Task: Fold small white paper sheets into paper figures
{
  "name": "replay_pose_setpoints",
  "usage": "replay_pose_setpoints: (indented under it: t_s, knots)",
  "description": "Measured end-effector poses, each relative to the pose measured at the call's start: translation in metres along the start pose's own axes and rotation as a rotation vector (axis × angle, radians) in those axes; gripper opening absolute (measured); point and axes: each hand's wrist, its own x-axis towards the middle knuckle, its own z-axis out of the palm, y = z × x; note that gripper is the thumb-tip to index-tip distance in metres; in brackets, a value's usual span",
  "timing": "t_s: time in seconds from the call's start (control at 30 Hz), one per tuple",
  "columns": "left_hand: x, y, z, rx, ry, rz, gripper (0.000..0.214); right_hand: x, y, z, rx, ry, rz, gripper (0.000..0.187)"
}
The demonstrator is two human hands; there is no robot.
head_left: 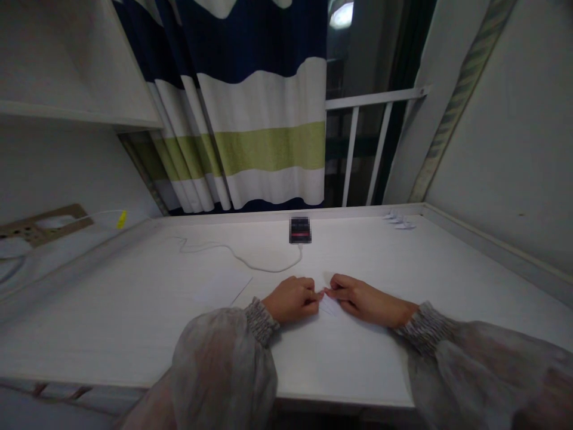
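Note:
My left hand [293, 298] and my right hand [360, 300] meet at the middle of a white desk [134, 310]. Both are curled, fingertips pinching a small white folded piece of paper [330, 306] that lies on the desk between them. Its shape is partly hidden by my fingers. A flat white sheet of paper [221, 291] lies just left of my left hand. Grey loose sleeves with knitted cuffs cover both wrists.
A small dark device [299, 230] stands at the back of the desk with a white cable [233, 254] running left. Small folded white paper figures [400, 221] sit at the far right corner. A striped curtain [250, 119], a white railing and a shelf stand behind.

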Motion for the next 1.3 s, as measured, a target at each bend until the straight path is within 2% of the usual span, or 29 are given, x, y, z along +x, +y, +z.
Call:
replay_pose_setpoints:
  t_s: [0.2,0.5,0.63,0.93,1.3]
  knots:
    - [0.002,-0.005,0.003,-0.037,0.034,-0.047,0.036,-0.001,0.001,0.001,0.044,0.011,0.019,0.03]
    - [0.002,-0.005,0.002,0.033,0.043,-0.004,0.034,-0.009,0.003,-0.005,0.118,0.023,0.012,0.024]
    - [0.002,-0.004,0.001,0.082,0.017,0.006,0.034,-0.008,0.005,-0.005,0.078,0.018,-0.004,0.024]
    - [0.004,-0.004,0.0,0.049,-0.001,0.001,0.03,-0.004,0.001,0.005,-0.166,0.042,-0.016,0.027]
    - [0.004,-0.004,0.0,0.028,-0.003,0.007,0.032,-0.004,0.004,0.001,-0.139,0.031,-0.03,0.025]
